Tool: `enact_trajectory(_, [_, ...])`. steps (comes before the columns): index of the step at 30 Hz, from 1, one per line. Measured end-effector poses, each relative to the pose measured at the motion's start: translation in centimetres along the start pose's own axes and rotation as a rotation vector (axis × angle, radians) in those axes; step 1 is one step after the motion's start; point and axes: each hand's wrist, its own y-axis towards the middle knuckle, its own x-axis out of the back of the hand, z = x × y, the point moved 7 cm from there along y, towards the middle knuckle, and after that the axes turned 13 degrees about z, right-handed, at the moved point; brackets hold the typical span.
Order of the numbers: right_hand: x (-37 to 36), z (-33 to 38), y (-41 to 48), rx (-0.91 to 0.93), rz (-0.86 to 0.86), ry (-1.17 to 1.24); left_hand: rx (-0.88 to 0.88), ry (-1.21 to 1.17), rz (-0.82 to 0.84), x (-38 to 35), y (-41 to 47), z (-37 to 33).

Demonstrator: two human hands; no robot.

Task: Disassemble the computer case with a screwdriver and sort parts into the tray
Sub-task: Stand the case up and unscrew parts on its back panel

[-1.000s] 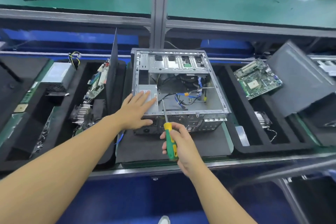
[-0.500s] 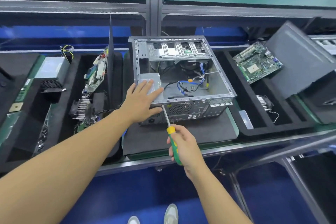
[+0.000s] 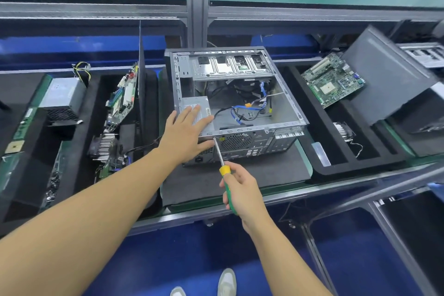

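Right now, fingers (image 3: 240,176) of the right hand (image 3: 243,196) are curled round the screwdriver (image 3: 219,154) handle, with the tip at the upper rear edge of the computer case (image 3: 254,145), which lies open on the mat (image 3: 264,175). Left hand (image 3: 185,134) fingers are straight and spread, pressing on the power supply (image 3: 195,108). Likely step: loosening a rear power-supply screw. Next move calls for seating the tip squarely and turning with the case braced.

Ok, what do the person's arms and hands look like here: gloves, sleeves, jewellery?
Both are bare. The left hand and right hand wear no gloves, and no ring, watch or wristband shows. The left forearm and right forearm are uncovered up to the frame edge, so no sleeve is visible. The only clothing in view is pale grey shoes at the bottom.
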Motion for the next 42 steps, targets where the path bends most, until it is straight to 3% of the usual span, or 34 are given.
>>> enact_trajectory(31, [-0.3, -0.2, -0.2, 0.014, -0.070, 0.026, -0.009, 0.013, -0.041, -0.2, 0.1, 0.2])
enact_trajectory(34, [-0.2, 0.6, -0.6, 0.060, -0.125, -0.131, -0.012, 0.003, -0.050, -0.2, 0.0, 0.1])
enact_trajectory(39, [-1.6, 2.8, -0.9, 0.084, -0.180, -0.694, -0.008, 0.015, -0.040, -0.2, 0.1, 0.2])
enact_trajectory(41, [-1.5, 2.7, -0.9, 0.040, -0.187, -0.657, -0.009, 0.018, -0.030, -0.2, 0.1, 0.1])
enact_trajectory(42, [-1.2, 2.3, -0.7, -0.024, -0.169, -0.518, -0.008, 0.024, -0.026, -0.3, 0.1, 0.0])
